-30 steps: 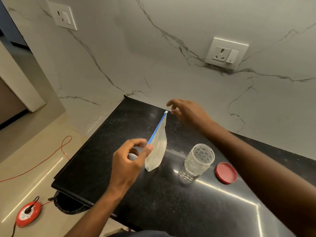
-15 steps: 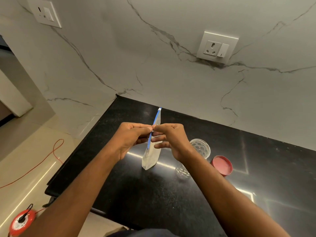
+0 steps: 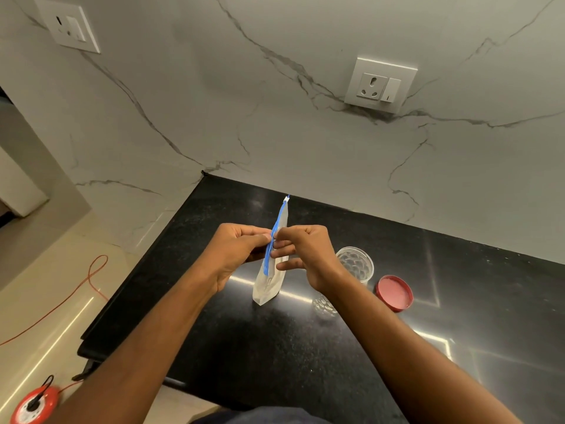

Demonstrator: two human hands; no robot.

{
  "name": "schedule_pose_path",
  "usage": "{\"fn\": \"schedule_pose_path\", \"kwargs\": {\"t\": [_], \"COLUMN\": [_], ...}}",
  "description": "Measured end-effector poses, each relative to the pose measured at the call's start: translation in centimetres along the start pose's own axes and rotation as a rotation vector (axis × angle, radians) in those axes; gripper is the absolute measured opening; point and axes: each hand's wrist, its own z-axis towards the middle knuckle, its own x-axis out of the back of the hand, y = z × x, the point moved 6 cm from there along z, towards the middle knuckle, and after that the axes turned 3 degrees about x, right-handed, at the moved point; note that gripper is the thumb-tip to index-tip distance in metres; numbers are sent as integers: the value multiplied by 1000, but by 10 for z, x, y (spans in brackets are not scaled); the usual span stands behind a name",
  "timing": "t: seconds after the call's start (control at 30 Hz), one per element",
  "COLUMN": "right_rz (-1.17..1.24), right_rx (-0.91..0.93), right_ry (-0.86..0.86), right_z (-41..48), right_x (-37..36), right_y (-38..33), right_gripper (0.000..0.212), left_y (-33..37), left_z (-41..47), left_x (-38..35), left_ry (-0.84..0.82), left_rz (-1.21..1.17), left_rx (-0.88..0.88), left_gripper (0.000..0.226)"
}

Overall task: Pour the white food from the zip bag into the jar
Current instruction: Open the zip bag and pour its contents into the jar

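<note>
Left hand (image 3: 235, 252) & right hand (image 3: 305, 252) both pinch the bag (image 3: 269, 283) top w/ fingertips; yank too hard, food spills short of jar (image 3: 356, 264).

Zip bag (image 3: 268, 286): a small clear pouch with a blue zip strip along its top, standing upright and edge-on on the black counter, its bottom resting on the surface and its top pinched from either side at the strip; white food (image 3: 263, 293) shows faintly through the lower part. Jar (image 3: 354, 264): a clear, round container with a dimpled wall, standing upright and open-mouthed just right of the bag, partly hidden behind a forearm. Its red lid (image 3: 394, 292) lies flat on the counter just right of the jar, apart from it.
</note>
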Motion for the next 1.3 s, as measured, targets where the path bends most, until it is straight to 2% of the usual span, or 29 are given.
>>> {"fn": "schedule_pose_path", "kwargs": {"t": [0.13, 0.23, 0.33, 0.43, 0.57, 0.73, 0.8, 0.87, 0.93, 1.0, 1.13, 1.3], "right_rz": [-55, -49, -58, -93, -93, -119, -123, -117, -113, -108, -43, 114], "right_rx": [52, 86, 83, 88, 124, 151, 170, 194, 212, 227, 249, 246], "right_ry": [26, 77, 110, 111, 75, 30, 26, 29, 29, 18, 52, 193], "right_z": [-1, -3, -9, -15, -19, -21, -24, -27, -30, -32, -34, -27], "right_x": [4, 22, 45, 49, 37, 22, 18, 14, 10, 9, 27, 83], "right_y": [-4, -10, -12, -10, -10, -12, -11, -10, -8, -8, -10, -20], "right_gripper": [23, 26, 26, 28, 24, 17, 16, 16, 17, 16, 12, 14], "left_y": [9, 24, 40, 50, 74, 87, 85, 83, 82, 83, 87, 138], "left_z": [-3, -3, 0, 2, -5, 7, 15, 26, 35, 40, 36, 19], "left_x": [1, 17, 36, 34, 4, -36, -47, -54, -57, -57, -53, -50], "left_ry": [27, 193, 319, 276, 204, -63, -121, -87, -10, 46, 55, 95], "left_rz": [158, 421, 586, 768, 997, 928, 904, 967, 1005, 961, 834, 702], "left_rx": [-131, -275, -315, -295, -373, -235, -144, -90, -76, -89, -137, -329], "left_gripper": [21, 10, 13, 13, 11, 24, 42, 49, 39, 23, 25, 32]}}
